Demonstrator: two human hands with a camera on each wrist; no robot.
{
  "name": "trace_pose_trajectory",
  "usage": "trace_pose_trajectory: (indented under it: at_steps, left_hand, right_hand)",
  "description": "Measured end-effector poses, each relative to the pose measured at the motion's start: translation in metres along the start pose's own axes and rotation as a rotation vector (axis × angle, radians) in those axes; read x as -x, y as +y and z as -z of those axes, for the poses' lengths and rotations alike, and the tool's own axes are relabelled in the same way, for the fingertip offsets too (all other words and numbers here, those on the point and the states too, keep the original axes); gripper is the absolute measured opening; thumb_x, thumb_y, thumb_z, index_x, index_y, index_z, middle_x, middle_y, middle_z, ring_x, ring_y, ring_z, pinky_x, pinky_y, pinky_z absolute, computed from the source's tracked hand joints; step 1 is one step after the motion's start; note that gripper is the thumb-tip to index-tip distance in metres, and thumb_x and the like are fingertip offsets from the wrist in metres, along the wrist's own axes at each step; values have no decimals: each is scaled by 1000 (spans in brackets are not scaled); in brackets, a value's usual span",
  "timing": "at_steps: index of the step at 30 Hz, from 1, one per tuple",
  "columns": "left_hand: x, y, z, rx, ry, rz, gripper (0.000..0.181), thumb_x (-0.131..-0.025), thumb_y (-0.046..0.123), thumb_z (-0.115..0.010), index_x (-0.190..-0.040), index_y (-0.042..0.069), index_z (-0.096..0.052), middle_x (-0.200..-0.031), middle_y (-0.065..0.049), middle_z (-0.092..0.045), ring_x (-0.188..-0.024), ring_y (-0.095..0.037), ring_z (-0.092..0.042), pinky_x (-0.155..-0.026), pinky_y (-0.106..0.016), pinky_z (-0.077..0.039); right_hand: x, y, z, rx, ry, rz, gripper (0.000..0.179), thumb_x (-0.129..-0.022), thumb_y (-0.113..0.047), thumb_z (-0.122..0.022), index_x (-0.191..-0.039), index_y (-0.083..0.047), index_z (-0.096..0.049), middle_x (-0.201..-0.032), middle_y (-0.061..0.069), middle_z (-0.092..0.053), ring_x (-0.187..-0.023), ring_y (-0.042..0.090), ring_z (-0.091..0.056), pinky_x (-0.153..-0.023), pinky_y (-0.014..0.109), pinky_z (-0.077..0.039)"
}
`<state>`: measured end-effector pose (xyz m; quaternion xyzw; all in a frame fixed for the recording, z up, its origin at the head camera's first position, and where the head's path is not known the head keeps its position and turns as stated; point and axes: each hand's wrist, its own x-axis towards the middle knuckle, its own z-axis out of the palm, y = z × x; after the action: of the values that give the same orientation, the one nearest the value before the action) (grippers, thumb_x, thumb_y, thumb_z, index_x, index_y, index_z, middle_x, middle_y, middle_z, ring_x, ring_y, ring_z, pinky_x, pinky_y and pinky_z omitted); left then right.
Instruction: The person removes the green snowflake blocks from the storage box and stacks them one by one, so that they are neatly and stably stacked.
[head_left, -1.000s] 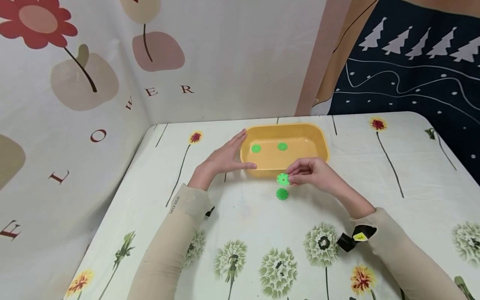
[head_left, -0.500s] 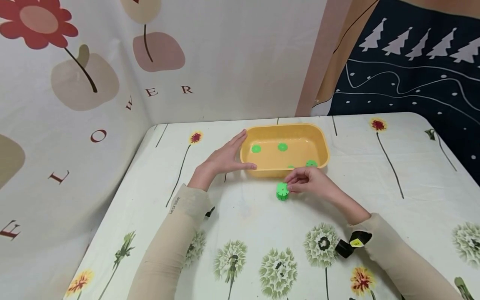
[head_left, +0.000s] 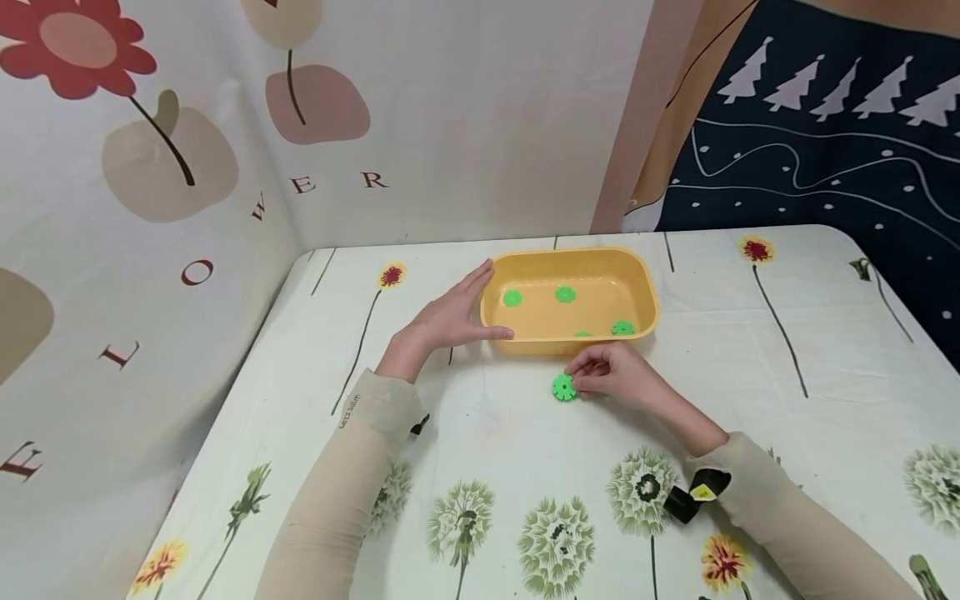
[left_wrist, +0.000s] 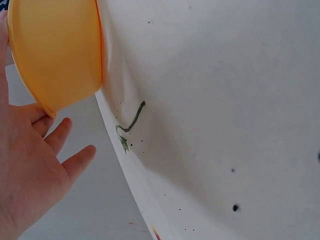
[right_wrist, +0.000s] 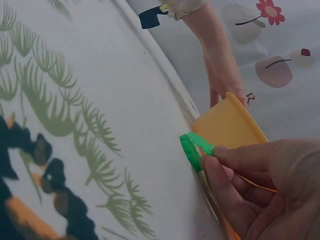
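Note:
My right hand (head_left: 617, 375) pinches a green notched plastic disc (right_wrist: 201, 142) between thumb and fingertips. In the right wrist view this disc is tilted, its edge meeting a thicker green piece (right_wrist: 190, 154), which looks like stacked discs standing on the table. From the head view the held disc (head_left: 562, 387) covers most of that stack, just in front of the yellow plastic basin (head_left: 573, 345). My left hand (head_left: 450, 312) rests on the basin's left end, thumb along the front rim and straight fingers spread toward the back corner. Its lower fingers (left_wrist: 80, 162) reach past the rim.
Inside the basin lie several more green discs, one left (head_left: 512, 298), one mid-back (head_left: 566, 294) and one front right (head_left: 622, 327). The flowered tablecloth (head_left: 480, 433) spreads around it, with a printed curtain (head_left: 480, 125) rising behind.
My right hand has lowered its disc from the basin's front edge onto the green piece on the table. A disc at the basin's front right is now uncovered. The left hand has stayed still.

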<state>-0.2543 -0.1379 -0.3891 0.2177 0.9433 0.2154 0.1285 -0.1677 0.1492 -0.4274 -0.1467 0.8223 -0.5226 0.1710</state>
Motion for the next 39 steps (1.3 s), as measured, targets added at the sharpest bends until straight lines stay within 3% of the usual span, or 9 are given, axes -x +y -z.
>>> trace_pose_trajectory:
  at_steps: [20,29,39]
  left_hand:
    - [2,-1,-4,-5,3,18,115,-78,70,-69,-162,22,-7,-169,15,3,-157,-16,-9,-122,-50,-28]
    - [1,1,-3,-8,5,5,116,-77,72,-69,-162,22,-7,-169,16,4,-157,-16,-9,-122,-51,-29]
    - [2,1,-4,10,14,28,114,-78,67,-71,-162,23,-9,-169,15,2,-157,-18,-11,-120,-54,-30]
  right_hand:
    - [0,-1,-10,84,41,-15,12,-89,0,-69,-99,6,-71,-84,13,-70,-69,14,-65,-61,24,-57]
    - [2,-6,-12,234,74,22,18,-87,-14,-76,-100,-1,-73,-82,5,-69,-69,11,-59,-57,20,-49]
    - [2,-12,-17,417,91,24,29,-78,-27,-85,-98,-10,-73,-80,-3,-65,-72,6,-55,-66,21,-46]
